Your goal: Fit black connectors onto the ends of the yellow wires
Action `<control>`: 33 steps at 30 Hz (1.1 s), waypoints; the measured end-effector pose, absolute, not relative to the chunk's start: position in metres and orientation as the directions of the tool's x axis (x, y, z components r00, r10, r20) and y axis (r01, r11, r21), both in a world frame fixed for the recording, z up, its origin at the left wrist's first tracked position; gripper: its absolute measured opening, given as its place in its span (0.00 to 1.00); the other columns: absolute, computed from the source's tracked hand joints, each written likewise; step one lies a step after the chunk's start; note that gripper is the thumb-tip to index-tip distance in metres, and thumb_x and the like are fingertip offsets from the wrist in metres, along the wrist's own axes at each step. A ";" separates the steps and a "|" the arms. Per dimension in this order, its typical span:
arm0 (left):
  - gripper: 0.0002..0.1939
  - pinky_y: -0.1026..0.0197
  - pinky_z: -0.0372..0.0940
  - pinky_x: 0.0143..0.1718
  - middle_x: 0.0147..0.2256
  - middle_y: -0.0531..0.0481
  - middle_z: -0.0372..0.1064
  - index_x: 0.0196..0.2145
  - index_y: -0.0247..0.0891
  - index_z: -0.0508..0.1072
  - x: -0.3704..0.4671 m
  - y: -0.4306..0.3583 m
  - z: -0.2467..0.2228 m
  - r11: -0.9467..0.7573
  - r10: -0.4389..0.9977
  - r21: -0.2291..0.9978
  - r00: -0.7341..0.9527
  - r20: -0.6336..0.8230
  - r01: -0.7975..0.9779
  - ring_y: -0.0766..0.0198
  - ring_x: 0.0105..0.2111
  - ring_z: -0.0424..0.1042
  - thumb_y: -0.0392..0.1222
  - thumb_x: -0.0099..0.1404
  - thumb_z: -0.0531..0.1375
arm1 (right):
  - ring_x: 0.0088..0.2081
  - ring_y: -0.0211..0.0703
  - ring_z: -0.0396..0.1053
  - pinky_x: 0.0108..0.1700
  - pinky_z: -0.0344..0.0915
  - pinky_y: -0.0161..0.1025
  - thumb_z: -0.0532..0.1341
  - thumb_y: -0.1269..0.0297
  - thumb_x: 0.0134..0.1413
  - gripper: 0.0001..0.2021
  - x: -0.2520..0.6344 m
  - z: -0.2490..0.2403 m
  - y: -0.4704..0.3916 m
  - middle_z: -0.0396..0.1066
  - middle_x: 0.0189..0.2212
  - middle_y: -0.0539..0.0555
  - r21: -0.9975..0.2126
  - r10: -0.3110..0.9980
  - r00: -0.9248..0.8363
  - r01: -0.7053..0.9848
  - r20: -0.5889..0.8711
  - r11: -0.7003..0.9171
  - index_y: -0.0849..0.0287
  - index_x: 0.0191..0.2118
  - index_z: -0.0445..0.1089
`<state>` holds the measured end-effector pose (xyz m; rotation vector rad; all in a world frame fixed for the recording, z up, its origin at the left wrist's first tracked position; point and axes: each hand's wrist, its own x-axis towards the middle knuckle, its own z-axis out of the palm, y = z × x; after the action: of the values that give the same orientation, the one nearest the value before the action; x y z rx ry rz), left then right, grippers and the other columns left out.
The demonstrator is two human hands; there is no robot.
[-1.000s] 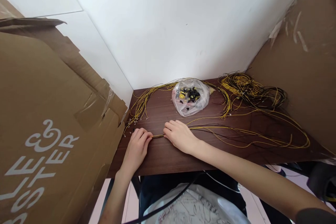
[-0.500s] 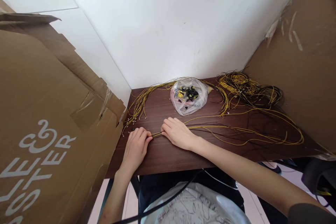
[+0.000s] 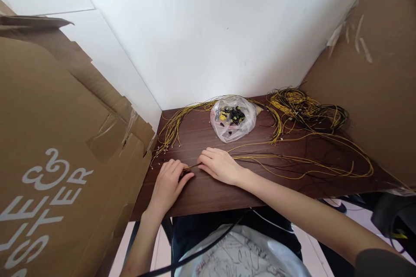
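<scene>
A thin bundle of yellow and black wires (image 3: 194, 166) stretches between my two hands, just above or on the dark brown tabletop. My right hand (image 3: 219, 166) is closed round the bundle, palm down, and the loose wire lengths (image 3: 292, 159) trail out behind it to the right. At the bundle's left end is my left hand (image 3: 168, 182), its fingers curled over the wires. Its thumb sits slightly apart from the fingertips. The wire ends under the left hand are hidden.
Behind the hands lies a clear plastic bag (image 3: 232, 132) with black and yellow small parts. More wires (image 3: 172, 127) arc along the wall, and a tangled wire heap (image 3: 295, 104) lies at the right. Cardboard (image 3: 58, 108) stands at the left, another cardboard panel (image 3: 373, 82) at the right.
My left thumb has moved away from the fingertips, and the left fingers have loosened a little. The wire between the hands now slants slightly upward to the right. My right hand has barely moved.
</scene>
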<state>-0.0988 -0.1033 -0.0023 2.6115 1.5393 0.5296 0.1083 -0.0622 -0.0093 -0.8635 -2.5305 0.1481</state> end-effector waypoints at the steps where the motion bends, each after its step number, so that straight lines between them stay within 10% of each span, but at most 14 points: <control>1: 0.12 0.56 0.56 0.36 0.30 0.48 0.64 0.32 0.37 0.65 -0.099 -0.103 -0.002 -0.508 0.854 0.218 0.453 0.256 0.834 0.59 0.33 0.61 0.47 0.67 0.51 | 0.36 0.40 0.64 0.37 0.55 0.36 0.51 0.63 0.63 0.08 0.108 -0.009 -0.063 0.69 0.33 0.53 -0.263 0.606 -0.699 0.547 0.380 0.795 0.60 0.37 0.64; 13: 0.16 0.58 0.54 0.35 0.26 0.51 0.65 0.27 0.37 0.66 -0.120 -0.104 0.000 -0.561 0.827 0.266 0.514 0.228 0.784 0.62 0.30 0.60 0.43 0.70 0.48 | 0.22 0.33 0.63 0.26 0.42 0.35 0.47 0.54 0.64 0.23 0.165 0.000 -0.068 0.69 0.22 0.51 -0.252 0.613 -0.737 0.559 0.285 0.790 0.61 0.24 0.66; 22: 0.18 0.57 0.54 0.34 0.24 0.51 0.65 0.24 0.38 0.66 -0.124 -0.104 0.001 -0.529 0.848 0.303 0.477 0.230 0.793 0.62 0.28 0.60 0.45 0.69 0.47 | 0.22 0.33 0.58 0.27 0.51 0.31 0.49 0.53 0.62 0.22 0.241 0.029 -0.073 0.62 0.18 0.48 -0.529 0.785 -0.616 0.645 0.066 0.551 0.61 0.23 0.65; 33: 0.19 0.57 0.53 0.33 0.24 0.52 0.67 0.24 0.38 0.66 -0.123 -0.103 -0.001 -0.467 0.883 0.346 0.407 0.236 0.814 0.62 0.28 0.61 0.47 0.69 0.47 | 0.27 0.36 0.60 0.30 0.54 0.36 0.63 0.48 0.45 0.18 0.333 0.080 -0.087 0.66 0.23 0.52 -0.568 0.996 -0.032 0.820 0.079 0.071 0.61 0.25 0.69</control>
<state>-0.1235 -0.1025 -0.0015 2.4822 1.5137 0.5811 0.3333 -0.0869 0.0800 -1.7973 -1.9023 0.5162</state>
